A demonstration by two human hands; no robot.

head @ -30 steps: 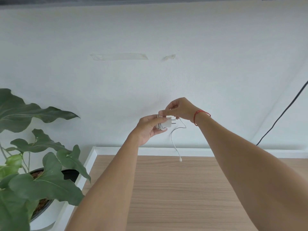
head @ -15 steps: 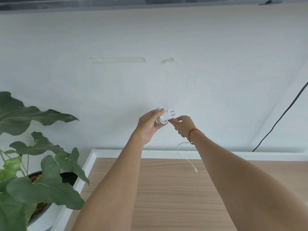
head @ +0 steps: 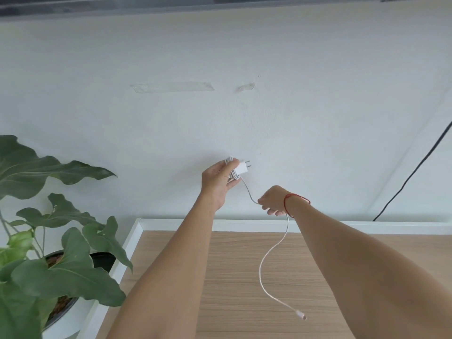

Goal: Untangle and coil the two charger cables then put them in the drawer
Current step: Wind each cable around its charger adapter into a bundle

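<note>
A white charger plug [head: 241,169] with two prongs and several loops of white cable wound beside it sits in my left hand [head: 217,182], raised in front of the wall. From the coil the white cable [head: 265,260] runs down to my right hand [head: 274,200], which pinches it lower and to the right. Below that hand the loose end hangs in a curve over the wooden desk [head: 234,277], ending in a small connector [head: 301,315]. A second charger cable and a drawer are not in view.
A potted plant [head: 49,253] with broad green leaves stands at the left, beside the desk's white edge [head: 127,250]. A black wire [head: 415,172] runs diagonally down the wall at the right. Tape strips [head: 173,86] stick to the wall above.
My right hand has slid down and right along the cable, away from the plug. A longer stretch now hangs free, and the connector has dropped lower over the desk.
</note>
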